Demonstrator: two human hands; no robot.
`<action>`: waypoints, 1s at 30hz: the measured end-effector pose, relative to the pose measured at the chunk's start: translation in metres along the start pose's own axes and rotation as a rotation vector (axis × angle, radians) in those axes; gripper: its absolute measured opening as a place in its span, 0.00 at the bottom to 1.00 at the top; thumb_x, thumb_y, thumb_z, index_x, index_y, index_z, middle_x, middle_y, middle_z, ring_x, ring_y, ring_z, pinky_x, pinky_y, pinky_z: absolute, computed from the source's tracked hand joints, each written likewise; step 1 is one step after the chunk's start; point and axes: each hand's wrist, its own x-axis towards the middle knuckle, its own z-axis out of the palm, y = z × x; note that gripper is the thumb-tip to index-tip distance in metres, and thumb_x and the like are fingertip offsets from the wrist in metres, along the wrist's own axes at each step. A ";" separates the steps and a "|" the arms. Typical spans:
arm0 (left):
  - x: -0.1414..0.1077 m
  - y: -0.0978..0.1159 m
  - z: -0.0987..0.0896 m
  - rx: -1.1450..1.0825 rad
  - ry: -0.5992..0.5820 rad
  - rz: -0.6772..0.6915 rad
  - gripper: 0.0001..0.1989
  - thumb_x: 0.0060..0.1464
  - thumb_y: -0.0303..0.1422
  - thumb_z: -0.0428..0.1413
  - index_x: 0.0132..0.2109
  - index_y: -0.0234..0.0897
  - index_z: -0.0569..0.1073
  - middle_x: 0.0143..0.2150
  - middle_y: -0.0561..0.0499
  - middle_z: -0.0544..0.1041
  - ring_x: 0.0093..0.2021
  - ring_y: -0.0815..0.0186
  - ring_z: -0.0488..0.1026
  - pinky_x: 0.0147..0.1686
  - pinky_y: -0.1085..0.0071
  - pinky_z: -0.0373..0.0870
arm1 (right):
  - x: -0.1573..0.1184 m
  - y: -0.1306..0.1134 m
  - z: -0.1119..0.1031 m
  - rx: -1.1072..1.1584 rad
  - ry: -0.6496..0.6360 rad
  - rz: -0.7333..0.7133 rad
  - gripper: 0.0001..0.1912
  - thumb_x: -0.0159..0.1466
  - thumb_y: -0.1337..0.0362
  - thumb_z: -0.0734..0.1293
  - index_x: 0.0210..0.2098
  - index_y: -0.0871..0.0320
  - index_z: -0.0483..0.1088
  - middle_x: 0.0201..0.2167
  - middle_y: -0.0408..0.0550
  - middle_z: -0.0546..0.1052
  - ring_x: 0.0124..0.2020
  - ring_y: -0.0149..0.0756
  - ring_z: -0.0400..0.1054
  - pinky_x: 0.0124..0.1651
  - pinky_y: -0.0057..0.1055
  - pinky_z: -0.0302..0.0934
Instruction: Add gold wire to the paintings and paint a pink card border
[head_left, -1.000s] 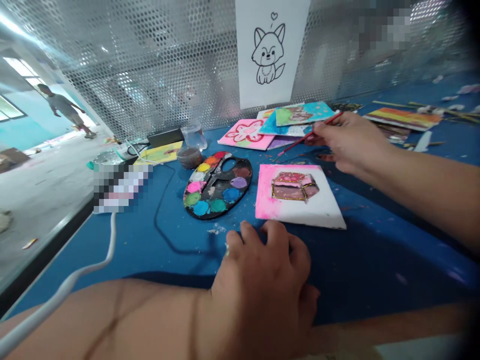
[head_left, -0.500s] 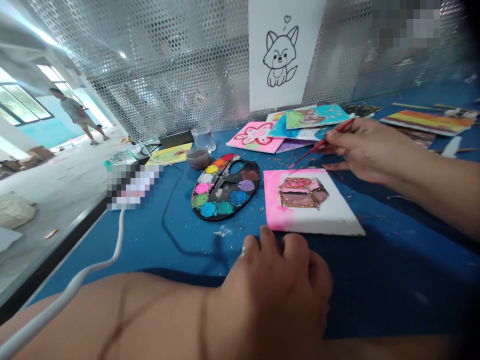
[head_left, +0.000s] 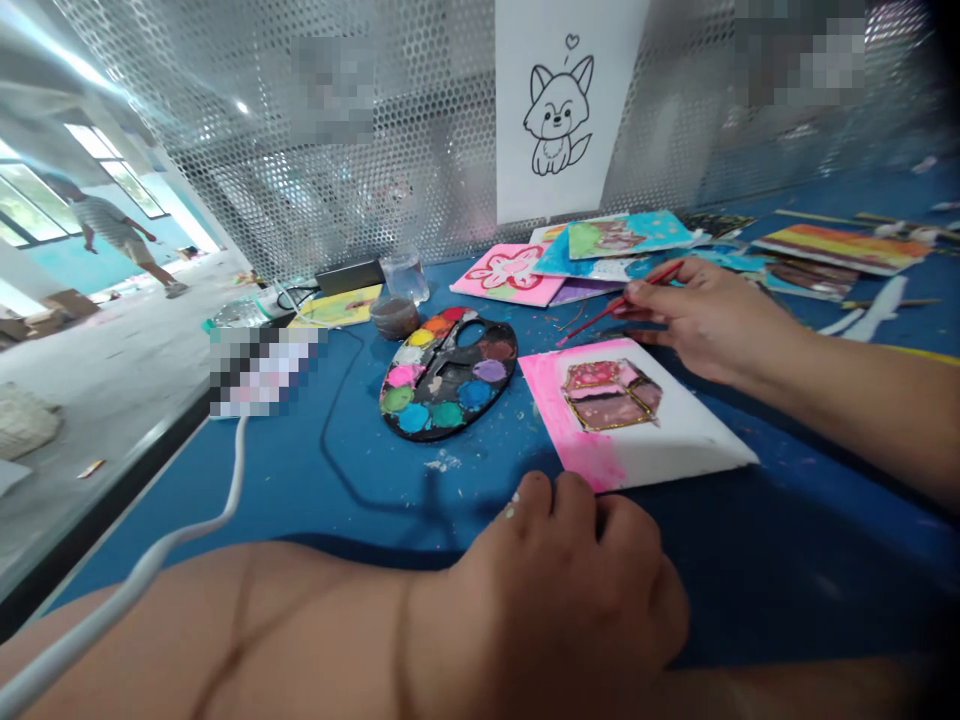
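Left hand [head_left: 570,580]: curled, knuckles up, fingertips against the near edge of the canvas panel [head_left: 675,450]; firm grasp or mere contact, cannot tell. Latest change: panel turned counterclockwise from its squarer lie half a second ago, near edge now rising to the right, painted box motif [head_left: 611,395] turned with it. Right hand [head_left: 712,320]: fingers pinched on a red-handled paintbrush [head_left: 622,305], bristle tip just above the panel's far edge, no contact evident. Panel flat on the blue worktable [head_left: 757,570], pink along its left side, white along its right. Left of panel: an oval paint palette [head_left: 450,432], with a cup of brown liquid [head_left: 394,318] behind. Beyond panel: overlapping painted cards [head_left: 622,240].
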 end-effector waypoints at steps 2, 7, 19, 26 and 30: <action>0.000 -0.001 0.000 -0.001 -0.002 0.013 0.08 0.66 0.29 0.51 0.40 0.36 0.74 0.33 0.51 0.71 0.31 0.63 0.70 0.27 0.65 0.64 | -0.001 0.002 0.002 0.000 0.012 -0.008 0.13 0.65 0.76 0.66 0.30 0.55 0.60 0.21 0.38 0.72 0.27 0.27 0.70 0.34 0.27 0.62; 0.001 -0.001 -0.001 -0.007 -0.068 0.043 0.07 0.66 0.30 0.51 0.42 0.36 0.74 0.35 0.50 0.73 0.32 0.62 0.70 0.27 0.66 0.64 | -0.001 0.008 0.007 -0.028 0.017 -0.037 0.15 0.62 0.80 0.66 0.29 0.56 0.61 0.20 0.37 0.72 0.26 0.26 0.69 0.31 0.25 0.58; 0.000 -0.003 -0.002 -0.020 -0.073 0.057 0.07 0.66 0.33 0.53 0.42 0.36 0.75 0.34 0.51 0.73 0.31 0.62 0.71 0.28 0.65 0.66 | 0.000 0.009 0.006 -0.047 0.020 -0.068 0.14 0.61 0.79 0.67 0.28 0.56 0.61 0.21 0.37 0.71 0.27 0.27 0.70 0.34 0.26 0.60; 0.002 -0.002 -0.001 -0.015 -0.046 0.053 0.07 0.65 0.35 0.55 0.42 0.36 0.75 0.34 0.51 0.73 0.32 0.62 0.71 0.27 0.64 0.65 | 0.004 0.013 0.005 -0.090 -0.005 -0.082 0.14 0.59 0.77 0.70 0.28 0.56 0.63 0.23 0.38 0.73 0.29 0.28 0.70 0.36 0.28 0.61; 0.000 -0.003 0.000 0.000 -0.038 0.065 0.07 0.65 0.35 0.55 0.42 0.36 0.75 0.34 0.51 0.72 0.32 0.63 0.70 0.28 0.65 0.64 | 0.004 0.012 0.006 -0.095 0.061 -0.063 0.14 0.61 0.75 0.67 0.28 0.55 0.59 0.22 0.39 0.71 0.28 0.30 0.69 0.33 0.29 0.60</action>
